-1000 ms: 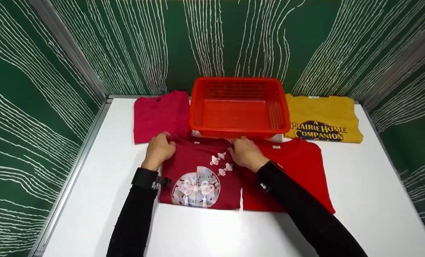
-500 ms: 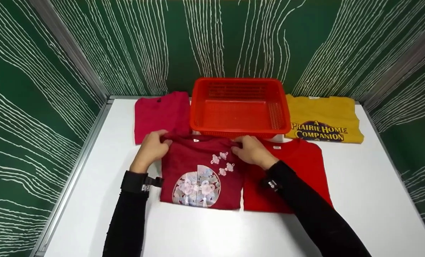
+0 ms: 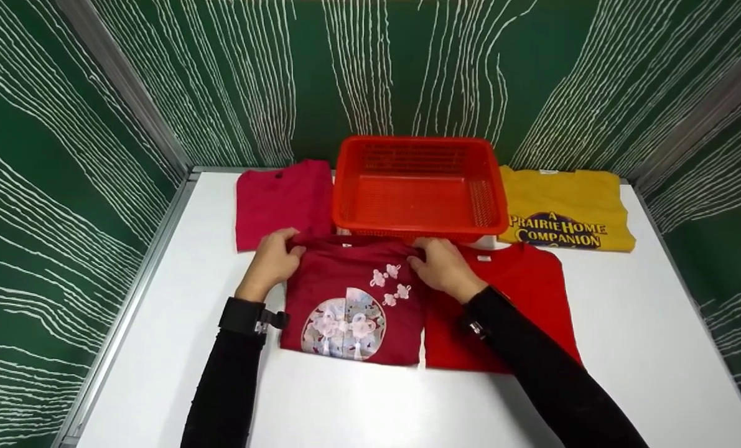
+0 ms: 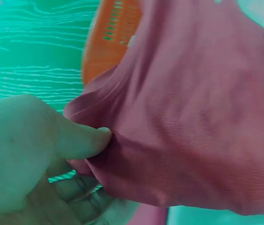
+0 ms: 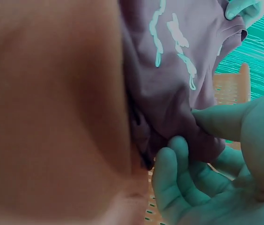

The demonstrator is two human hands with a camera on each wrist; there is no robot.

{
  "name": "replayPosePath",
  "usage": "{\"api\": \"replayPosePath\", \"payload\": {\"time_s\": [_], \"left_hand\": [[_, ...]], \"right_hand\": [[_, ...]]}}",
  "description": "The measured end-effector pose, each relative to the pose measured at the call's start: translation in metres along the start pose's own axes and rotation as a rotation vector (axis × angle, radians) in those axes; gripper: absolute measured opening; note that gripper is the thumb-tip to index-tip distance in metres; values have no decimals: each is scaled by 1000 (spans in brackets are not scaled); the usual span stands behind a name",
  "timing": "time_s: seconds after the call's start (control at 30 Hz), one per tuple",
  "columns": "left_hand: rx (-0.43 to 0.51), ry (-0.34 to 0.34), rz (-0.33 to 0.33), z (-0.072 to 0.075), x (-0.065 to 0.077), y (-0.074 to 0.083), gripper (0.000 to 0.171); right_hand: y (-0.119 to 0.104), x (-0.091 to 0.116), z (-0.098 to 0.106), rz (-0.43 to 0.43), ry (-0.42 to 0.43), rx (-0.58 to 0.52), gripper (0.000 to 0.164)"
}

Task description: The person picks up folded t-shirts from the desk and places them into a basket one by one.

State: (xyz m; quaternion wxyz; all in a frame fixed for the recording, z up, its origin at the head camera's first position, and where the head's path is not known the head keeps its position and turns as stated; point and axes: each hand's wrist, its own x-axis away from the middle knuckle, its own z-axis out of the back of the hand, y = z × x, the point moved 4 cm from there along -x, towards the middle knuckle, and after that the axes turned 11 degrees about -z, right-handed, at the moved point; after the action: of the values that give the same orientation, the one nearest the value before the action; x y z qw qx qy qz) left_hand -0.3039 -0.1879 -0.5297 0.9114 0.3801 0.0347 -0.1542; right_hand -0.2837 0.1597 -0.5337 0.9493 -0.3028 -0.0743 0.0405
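Note:
A folded maroon T-shirt [image 3: 326, 280] with a round floral print lies front and centre in the head view. My left hand [image 3: 275, 261] pinches its upper left corner; in the left wrist view the thumb presses on the maroon cloth [image 4: 183, 117] with the fingers behind it. At the upper right corner my right hand [image 3: 443, 264] pinches the same shirt, thumb and fingers on a bunched fold in the right wrist view. The shirt's top edge is lifted a little, close to the basket's front. To its right lies a folded red T-shirt [image 3: 532, 286], partly hidden under my right forearm.
A red plastic basket [image 3: 420, 231] stands at the back of the white table [image 3: 345, 410]. Left of it lies a folded pink shirt [image 3: 277, 205], right of it a yellow printed T-shirt [image 3: 563, 193]. Green walls with white lines enclose the back and sides.
The shirt's top corners have come up slightly and spread a little apart in my two hands. The right hand has shifted slightly to the right. The basket and other shirts stay put.

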Motion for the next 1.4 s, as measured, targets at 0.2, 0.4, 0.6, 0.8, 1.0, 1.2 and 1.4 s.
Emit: {"api": "replayPosePath", "payload": {"time_s": [0.2, 0.4, 0.6, 0.8, 1.0, 1.2, 1.4], "left_hand": [[-21, -122, -22, -33, -11, -24, 29], [-130, -163, -24, -57, -22, -47, 39], [-204, -202, -42, -63, -27, -49, 42], [-158, -211, -21, -63, -29, -56, 44], [-14, -157, -15, -32, -18, -23, 29], [109, -147, -66, -5, -10, 0, 25], [193, -153, -95, 11, -4, 5, 31]], "right_hand": [[5, -2, -7, -55, -5, 76, 32], [4, -1, -12, -87, -48, 162, 23], [6, -3, -16, -91, -55, 143, 23], [6, -5, -13, -117, -110, 141, 26], [1, -4, -11, -79, -163, 143, 24], [0, -1, -3, 20, -113, 26, 40], [3, 4, 7, 39, -76, 21, 40]]}}
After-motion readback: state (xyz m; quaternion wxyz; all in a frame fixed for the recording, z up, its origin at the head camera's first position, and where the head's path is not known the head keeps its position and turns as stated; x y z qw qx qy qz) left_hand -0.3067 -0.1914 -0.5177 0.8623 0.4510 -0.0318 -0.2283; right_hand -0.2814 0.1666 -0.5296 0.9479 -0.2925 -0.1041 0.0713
